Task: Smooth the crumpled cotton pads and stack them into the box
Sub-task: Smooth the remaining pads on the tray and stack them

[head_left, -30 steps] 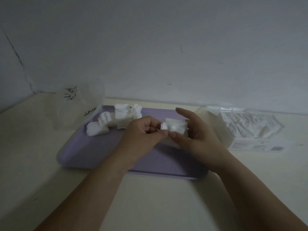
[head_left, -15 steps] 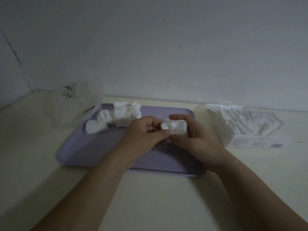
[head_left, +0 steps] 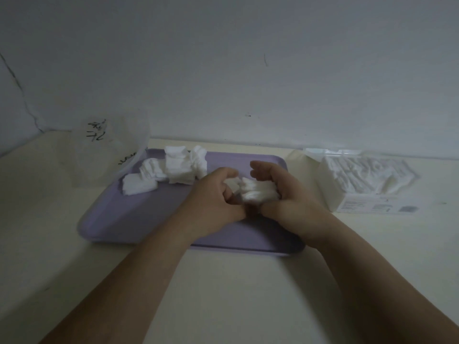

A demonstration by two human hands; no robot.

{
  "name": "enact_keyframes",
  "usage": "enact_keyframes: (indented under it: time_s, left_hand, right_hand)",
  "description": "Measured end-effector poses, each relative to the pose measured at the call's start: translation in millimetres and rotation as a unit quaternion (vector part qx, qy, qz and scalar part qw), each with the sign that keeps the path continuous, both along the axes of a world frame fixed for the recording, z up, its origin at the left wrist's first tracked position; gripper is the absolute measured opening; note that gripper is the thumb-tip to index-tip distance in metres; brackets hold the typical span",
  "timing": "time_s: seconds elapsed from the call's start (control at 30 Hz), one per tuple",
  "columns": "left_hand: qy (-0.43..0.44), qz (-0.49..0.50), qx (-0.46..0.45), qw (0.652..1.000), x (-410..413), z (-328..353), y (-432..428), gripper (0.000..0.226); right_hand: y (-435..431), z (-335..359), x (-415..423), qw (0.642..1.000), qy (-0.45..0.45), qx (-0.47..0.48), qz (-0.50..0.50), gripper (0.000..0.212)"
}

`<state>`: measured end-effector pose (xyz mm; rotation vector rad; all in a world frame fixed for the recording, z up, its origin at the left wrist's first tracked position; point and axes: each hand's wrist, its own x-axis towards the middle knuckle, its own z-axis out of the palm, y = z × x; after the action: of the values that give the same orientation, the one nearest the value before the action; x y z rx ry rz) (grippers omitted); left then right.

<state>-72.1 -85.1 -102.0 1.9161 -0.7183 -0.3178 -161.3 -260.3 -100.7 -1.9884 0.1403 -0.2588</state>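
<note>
A crumpled white cotton pad (head_left: 258,192) sits between my two hands above the purple tray (head_left: 119,224). My left hand (head_left: 213,199) pinches its left end with curled fingers. My right hand (head_left: 285,197) cups its right side, fingers arched over it. Several more crumpled pads (head_left: 169,170) lie in a heap at the tray's back left. The clear box (head_left: 360,182) of white pads lies to the right of the tray.
A clear plastic bag (head_left: 106,150) with black writing stands at the tray's back left corner. A pale wall runs close behind the cream table (head_left: 223,294); the table's left edge slopes off near the corner.
Both hands have closed in around the pad and drawn a little nearer to me. The pad looks more bunched, and my right fingers have curled over it.
</note>
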Motion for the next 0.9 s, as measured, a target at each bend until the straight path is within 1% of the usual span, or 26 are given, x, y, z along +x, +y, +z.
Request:
enact_keyframes:
  time_s: [0.07, 0.1, 0.13, 0.2, 0.33, 0.4, 0.5, 0.57, 0.63, 0.7, 0.73, 0.8, 0.87, 0.9]
  left_hand:
    - [-0.037, -0.023, 0.01, 0.999, -1.8, 2.0, -2.1, 0.028]
    - [-0.05, -0.024, 0.017, 0.998, -3.0, 3.4, -3.4, 0.022]
    - [-0.054, -0.022, 0.021, 0.998, -3.5, 4.0, -4.9, 0.021]
    - [-0.027, -0.021, 0.016, 0.999, -4.1, 3.2, -7.8, 0.025]
    - [0.005, -0.031, 0.003, 1.0, -5.6, 3.3, -11.0, 0.027]
    - [0.001, -0.034, 0.003, 0.999, -6.3, 3.6, -11.6, 0.025]
    - [-0.021, -0.039, 0.005, 0.999, -5.7, 1.4, -11.5, 0.014]
    - [-0.035, -0.014, 0.005, 0.999, -3.3, 1.3, -8.6, 0.013]
    - [-0.037, 0.013, 0.003, 0.999, 0.0, 4.4, -4.3, 0.01]
    - [-0.023, 0.023, -0.008, 0.999, 3.6, 6.6, 0.6, 0.007]
    - [-0.014, 0.021, -0.019, 0.999, 4.3, 7.4, 3.0, 0.007]
    - [-0.001, 0.008, -0.035, 0.999, 4.9, 7.3, 5.8, 0.009]
    - [0.012, 0.009, -0.043, 0.999, 4.7, 6.9, 5.5, 0.009]
    - [0.02, 0.017, -0.047, 0.999, 4.5, 7.0, 4.6, 0.011]
  right_hand:
    - [4.5, 4.0, -0.5, 0.997, 0.002, 0.078, 0.003, 0.079]
    - [6.0, 5.0, -0.1, 0.994, 0.001, 0.106, -0.003, 0.077]
    - [6.4, 4.4, 1.6, 0.993, -0.002, 0.115, -0.015, 0.071]
    - [6.8, -0.4, 4.7, 0.995, -0.012, 0.09, -0.047, 0.054]
    - [10.4, -7.2, 8.5, 0.997, -0.016, 0.037, -0.059, 0.043]
    - [13.1, -6.4, 8.7, 0.998, -0.008, 0.03, -0.047, 0.041]
    - [15.6, -4.3, 7.8, 0.998, -0.01, 0.038, -0.039, 0.04]
    - [13.7, -1.2, 6.8, 0.995, -0.013, 0.091, -0.031, 0.039]
    - [8.9, 3.2, 4.3, 0.991, -0.011, 0.137, -0.008, 0.042]
    - [5.7, 5.6, 1.5, 0.991, -0.008, 0.133, 0.028, 0.047]
    - [5.4, 5.1, 1.1, 0.992, -0.011, 0.121, 0.036, 0.045]
    - [5.0, 1.9, 1.3, 0.994, -0.021, 0.106, 0.02, 0.039]
    - [3.7, -2.2, 3.5, 0.992, -0.032, 0.121, -0.002, 0.035]
    - [2.8, -3.2, 4.3, 0.99, -0.033, 0.139, -0.011, 0.037]
